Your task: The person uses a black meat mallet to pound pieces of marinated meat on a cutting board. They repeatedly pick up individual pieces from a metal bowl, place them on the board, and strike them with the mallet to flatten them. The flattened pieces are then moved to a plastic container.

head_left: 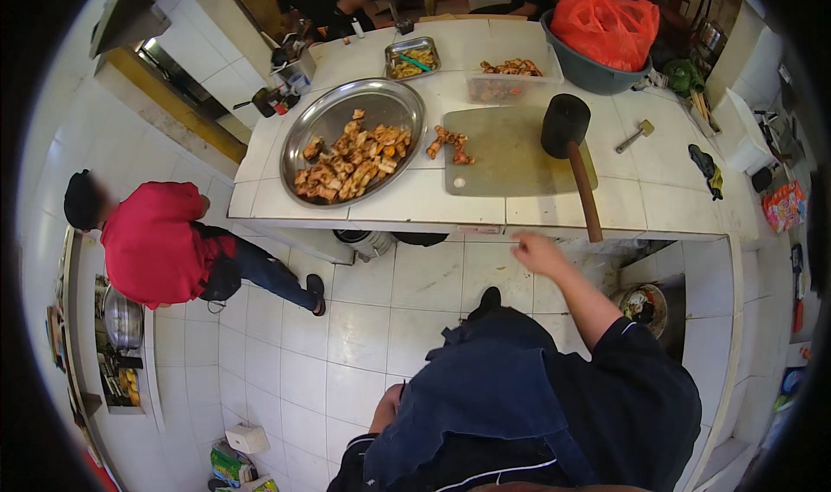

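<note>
My right hand (537, 254) hangs just in front of the counter edge, its fingers loosely curled, with nothing visible in them. Down by my side is my left hand (389, 403), mostly hidden by my dark apron (485, 379). Nearest to the right hand is the wooden handle of a large black-headed mallet (566, 127), which sticks out past the counter edge. The mallet lies on a greenish cutting board (511, 159). A few browned meat pieces (448, 144) rest at the board's left side. Left of it, a big oval metal tray (299, 167) carries many browned meat pieces (355, 159).
A plastic tub (511, 90) of browned pieces and a small metal tray (394, 49) stand farther back. A basin (597, 72) holds a red plastic bag (606, 26). A small metal meat hammer (634, 135) lies right. Another person in red (160, 237) stands left.
</note>
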Motion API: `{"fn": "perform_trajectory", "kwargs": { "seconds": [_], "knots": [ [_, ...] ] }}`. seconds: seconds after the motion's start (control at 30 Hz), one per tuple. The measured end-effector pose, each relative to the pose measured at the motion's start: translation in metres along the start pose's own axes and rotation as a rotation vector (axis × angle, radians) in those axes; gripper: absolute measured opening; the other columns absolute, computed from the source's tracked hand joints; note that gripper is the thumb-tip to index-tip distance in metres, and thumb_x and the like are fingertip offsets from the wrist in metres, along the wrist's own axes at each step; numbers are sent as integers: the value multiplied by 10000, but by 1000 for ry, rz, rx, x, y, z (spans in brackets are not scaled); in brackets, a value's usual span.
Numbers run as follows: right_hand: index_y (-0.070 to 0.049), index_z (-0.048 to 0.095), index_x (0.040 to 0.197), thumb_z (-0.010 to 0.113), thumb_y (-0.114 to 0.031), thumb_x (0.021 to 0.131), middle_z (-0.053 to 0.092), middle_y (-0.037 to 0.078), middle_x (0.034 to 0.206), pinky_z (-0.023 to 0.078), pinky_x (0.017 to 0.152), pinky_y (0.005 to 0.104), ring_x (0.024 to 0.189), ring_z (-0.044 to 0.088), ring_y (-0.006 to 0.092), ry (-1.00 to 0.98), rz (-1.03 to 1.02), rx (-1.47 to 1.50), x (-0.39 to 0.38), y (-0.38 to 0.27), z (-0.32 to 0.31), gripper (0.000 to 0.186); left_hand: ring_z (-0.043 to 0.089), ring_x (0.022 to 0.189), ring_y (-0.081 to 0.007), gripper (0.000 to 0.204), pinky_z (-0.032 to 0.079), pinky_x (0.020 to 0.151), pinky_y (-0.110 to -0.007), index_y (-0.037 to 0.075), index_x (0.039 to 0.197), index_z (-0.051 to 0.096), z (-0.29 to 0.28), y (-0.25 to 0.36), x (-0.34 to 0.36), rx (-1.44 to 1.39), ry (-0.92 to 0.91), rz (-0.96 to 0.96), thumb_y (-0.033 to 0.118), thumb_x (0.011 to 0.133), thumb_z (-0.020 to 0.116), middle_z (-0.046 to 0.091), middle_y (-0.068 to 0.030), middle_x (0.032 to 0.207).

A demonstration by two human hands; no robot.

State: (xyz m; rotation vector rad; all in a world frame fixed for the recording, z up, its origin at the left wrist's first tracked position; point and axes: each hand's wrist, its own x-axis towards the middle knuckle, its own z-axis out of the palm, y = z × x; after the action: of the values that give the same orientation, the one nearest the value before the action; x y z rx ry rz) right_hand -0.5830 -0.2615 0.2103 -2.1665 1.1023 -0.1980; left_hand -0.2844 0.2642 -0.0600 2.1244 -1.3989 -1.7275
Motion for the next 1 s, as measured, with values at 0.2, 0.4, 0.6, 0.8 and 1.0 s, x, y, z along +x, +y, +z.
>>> {"fn": "perform_trajectory", "kwargs": {
  "seconds": [0.2, 0.4, 0.6, 0.8, 1.0],
  "knots": [
    [1, 586, 1074, 647, -300, 846, 649, 216, 1057, 516, 853, 472, 1006, 630, 398, 682, 217, -567, 84, -12, -155, 382, 635, 897, -249, 517, 495, 805, -375, -17, 1251, 588, -153, 93, 94, -237, 503, -272, 354, 892, 612, 680, -187, 1059],
    [-29, 445, 1141, 608, -276, 870, 659, 237, 1022, 534, 761, 532, 890, 671, 419, 439, 623, -397, 123, 63, -143, 402, 644, 908, -169, 430, 481, 826, -306, 24, 1296, 535, -331, 342, 103, -708, 453, 199, 238, 933, 617, 662, -104, 1031],
    [-35, 436, 1112, 584, -214, 858, 650, 263, 968, 514, 725, 564, 839, 649, 458, 523, 592, -254, 128, 52, -142, 344, 650, 862, -175, 477, 502, 779, -338, 60, 1324, 498, -397, 443, 166, -374, 373, 577, 285, 924, 629, 654, -85, 1002],
    [-62, 447, 1196, 599, -152, 810, 657, 264, 932, 501, 733, 560, 853, 637, 467, 695, 535, -235, 125, 62, -130, 425, 647, 910, -356, 575, 517, 778, -447, 238, 1337, 507, -435, 550, 188, 414, 532, 520, 435, 825, 678, 587, -181, 1114],
    [-80, 452, 1160, 593, -200, 788, 655, 280, 883, 490, 725, 583, 818, 628, 485, 579, 749, -301, 137, 41, -142, 415, 645, 889, -316, 442, 510, 766, -410, 150, 1134, 609, -434, 552, 216, 610, 588, 618, 432, 808, 709, 557, -137, 1052]
  ]
}}
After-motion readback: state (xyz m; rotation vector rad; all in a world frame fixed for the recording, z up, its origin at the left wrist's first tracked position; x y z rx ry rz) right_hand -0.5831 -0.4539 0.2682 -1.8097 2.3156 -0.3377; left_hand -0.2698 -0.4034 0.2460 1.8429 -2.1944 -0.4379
